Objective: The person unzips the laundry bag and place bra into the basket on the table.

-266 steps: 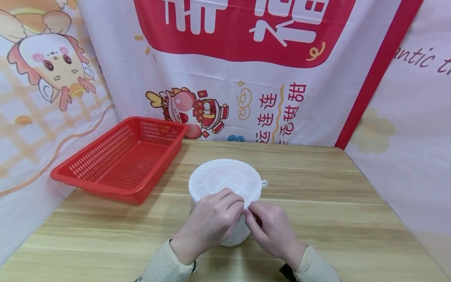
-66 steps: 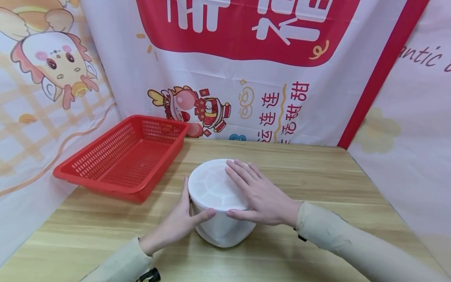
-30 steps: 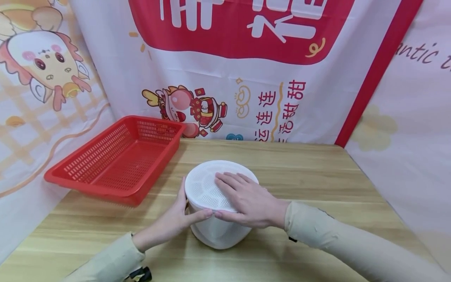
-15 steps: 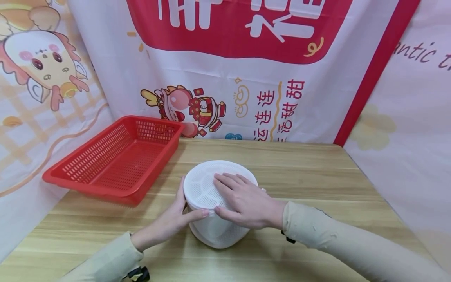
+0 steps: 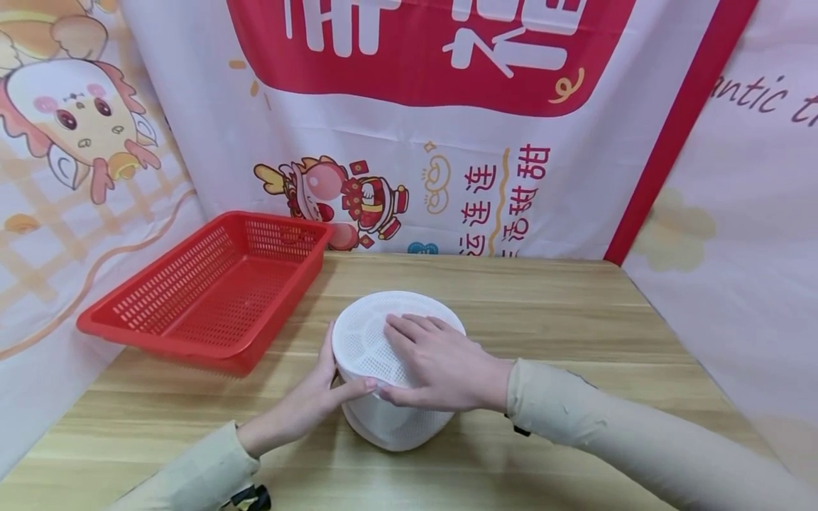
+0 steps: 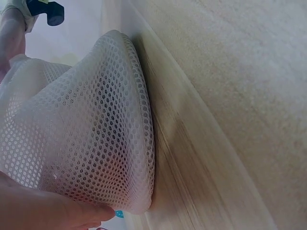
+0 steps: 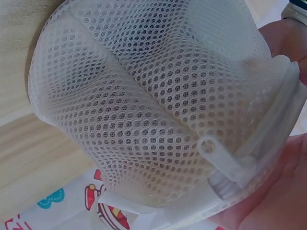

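Note:
A white cylindrical mesh laundry bag (image 5: 377,348) stands upright on the table, its round top facing up. My left hand (image 5: 313,397) holds it around the left side, thumb on the front rim. In the left wrist view, the fingers of this left hand (image 6: 48,206) lie against the mesh. Spread across the right part of the top is my right hand (image 5: 441,362), fingers fairly straight and thumb at the front rim near the left thumb. The right wrist view shows a zipper pull (image 7: 223,160) hanging at the rim and a white loop (image 7: 122,203). The bag's contents cannot be made out.
To the left, a red plastic basket (image 5: 185,348) with slotted walls stands at the back of the wooden table (image 5: 549,305). Printed cloths (image 5: 409,128) hang along the back and both sides.
Earlier, both hands pinched the bag's front rim; since then the left has moved to its left side and the right onto its top. Lately the right hand has shifted slightly left.

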Motion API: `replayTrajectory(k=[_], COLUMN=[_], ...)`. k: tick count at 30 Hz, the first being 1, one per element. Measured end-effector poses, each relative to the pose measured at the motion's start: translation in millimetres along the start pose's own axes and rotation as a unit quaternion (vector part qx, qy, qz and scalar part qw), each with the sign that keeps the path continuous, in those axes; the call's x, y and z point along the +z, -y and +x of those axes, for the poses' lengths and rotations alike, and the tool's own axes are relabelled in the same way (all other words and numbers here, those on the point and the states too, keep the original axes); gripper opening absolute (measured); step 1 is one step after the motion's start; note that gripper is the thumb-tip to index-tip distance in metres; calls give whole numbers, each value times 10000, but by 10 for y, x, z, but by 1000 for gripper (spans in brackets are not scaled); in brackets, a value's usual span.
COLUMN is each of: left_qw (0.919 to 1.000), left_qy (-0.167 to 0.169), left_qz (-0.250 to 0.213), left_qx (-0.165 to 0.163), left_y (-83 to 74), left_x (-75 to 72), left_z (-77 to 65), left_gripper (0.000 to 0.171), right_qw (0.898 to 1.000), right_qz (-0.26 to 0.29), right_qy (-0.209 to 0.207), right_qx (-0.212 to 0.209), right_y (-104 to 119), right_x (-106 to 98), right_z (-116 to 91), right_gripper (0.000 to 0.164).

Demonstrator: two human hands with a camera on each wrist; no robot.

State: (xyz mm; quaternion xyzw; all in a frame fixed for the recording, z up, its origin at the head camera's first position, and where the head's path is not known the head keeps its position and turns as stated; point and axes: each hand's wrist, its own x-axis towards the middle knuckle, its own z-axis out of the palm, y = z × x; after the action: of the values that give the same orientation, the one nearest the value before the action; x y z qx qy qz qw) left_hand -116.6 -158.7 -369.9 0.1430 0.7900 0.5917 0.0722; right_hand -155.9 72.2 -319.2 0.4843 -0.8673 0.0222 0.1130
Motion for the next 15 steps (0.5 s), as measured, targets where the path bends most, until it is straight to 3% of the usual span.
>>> replayTrajectory(k=[6,15], left_qw=[10000,9998], left_qy=[-20,24], left_qz=[32,200], left_qx=[-2,-31], left_y=[12,24], left_x=[-1,-17], left_z=[-18,-24], left_gripper=[116,117], right_qw=[9995,9934], right_qz=[-255,-731], right_qy=[-146,-598], right_qx=[-102,-644], right_y=[44,145], right_x=[27,43], right_z=[15,49], right_gripper=[83,70])
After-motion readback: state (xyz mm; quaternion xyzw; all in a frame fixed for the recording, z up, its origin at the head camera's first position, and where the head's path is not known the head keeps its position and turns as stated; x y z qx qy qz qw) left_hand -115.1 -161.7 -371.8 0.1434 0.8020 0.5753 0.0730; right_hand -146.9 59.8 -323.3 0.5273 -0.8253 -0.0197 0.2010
